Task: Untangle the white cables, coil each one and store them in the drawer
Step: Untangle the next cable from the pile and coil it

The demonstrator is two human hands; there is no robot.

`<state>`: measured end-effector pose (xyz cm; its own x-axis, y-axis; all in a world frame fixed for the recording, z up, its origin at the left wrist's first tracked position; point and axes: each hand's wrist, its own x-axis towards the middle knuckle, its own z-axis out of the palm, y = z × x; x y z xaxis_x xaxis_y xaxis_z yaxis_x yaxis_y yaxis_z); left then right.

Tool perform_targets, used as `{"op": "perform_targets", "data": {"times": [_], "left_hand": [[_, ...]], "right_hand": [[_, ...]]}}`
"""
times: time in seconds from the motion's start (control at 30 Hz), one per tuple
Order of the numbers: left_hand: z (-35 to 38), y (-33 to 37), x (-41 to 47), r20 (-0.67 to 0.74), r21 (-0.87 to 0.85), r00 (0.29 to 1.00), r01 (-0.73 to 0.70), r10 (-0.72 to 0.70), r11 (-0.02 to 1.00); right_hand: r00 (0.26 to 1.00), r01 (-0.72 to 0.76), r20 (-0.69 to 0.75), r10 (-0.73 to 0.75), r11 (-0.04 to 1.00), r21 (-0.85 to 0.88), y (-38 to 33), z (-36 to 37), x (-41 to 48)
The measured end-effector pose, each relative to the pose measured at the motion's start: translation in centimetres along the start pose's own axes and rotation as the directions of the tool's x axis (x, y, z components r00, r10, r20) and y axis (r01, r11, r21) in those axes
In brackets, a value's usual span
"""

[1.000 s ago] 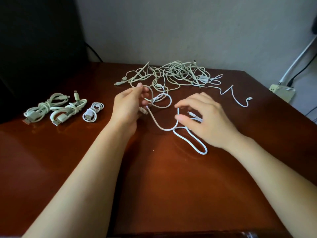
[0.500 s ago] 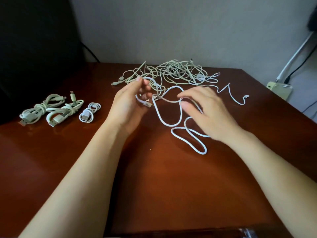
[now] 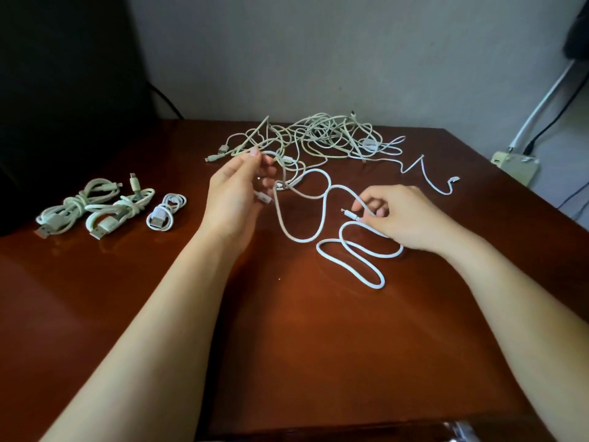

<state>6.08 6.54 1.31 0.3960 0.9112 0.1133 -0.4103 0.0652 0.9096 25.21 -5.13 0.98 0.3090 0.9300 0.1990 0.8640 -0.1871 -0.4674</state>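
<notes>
glossy reddish-brown wooden table (image 3: 287, 346), plain grey wall (image 3: 318, 52), dark furniture (image 3: 63, 74) at left

Bare tabletop (image 3: 302, 362) gives open passage across the lower frame, while the tangled pile (image 3: 325, 138) at upper centre, three coiled cables (image 3: 118, 212) at left and the looped white cable (image 3: 301, 240) mid-frame stand in the way.

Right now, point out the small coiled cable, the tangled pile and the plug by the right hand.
small coiled cable (image 3: 161, 216), head view, on its USB plug.
tangled pile (image 3: 322, 135), head view, on its dense middle.
plug (image 3: 350, 214), head view, on its white housing.
</notes>
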Motion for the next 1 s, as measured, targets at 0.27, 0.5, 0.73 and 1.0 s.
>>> {"op": "perform_targets", "data": {"times": [0.27, 0.5, 0.73, 1.0], "left_hand": [[-0.4, -0.3, 0.2, -0.234, 0.629, 0.899, -0.15, 0.37, 0.763], [1.5, 0.0, -2.1, 0.218, 0.749, 0.677, -0.578, 0.703, 0.324], [2.6, -1.8, -2.5, 0.623, 0.664, 0.678, -0.722, 0.391, 0.194], [2.2, -1.3, -1.8, 0.412, 0.627, 0.754, -0.642, 0.512, 0.441]], "right_hand": [[0.897, 0.237, -0.356, -0.261, 0.965, -0.109, -0.6, -0.4, -0.1], [0.725, 0.426, -0.48, -0.494, 0.869, -0.251, -1.2, 0.1, -0.2], [0.599, 0.493, -0.513, -0.615, 0.788, -0.368, -1.6, -0.3, -0.3], [0.726, 0.45, -0.58, -0.368, 0.893, -0.004, -2.5, -0.4, -0.6]]}}
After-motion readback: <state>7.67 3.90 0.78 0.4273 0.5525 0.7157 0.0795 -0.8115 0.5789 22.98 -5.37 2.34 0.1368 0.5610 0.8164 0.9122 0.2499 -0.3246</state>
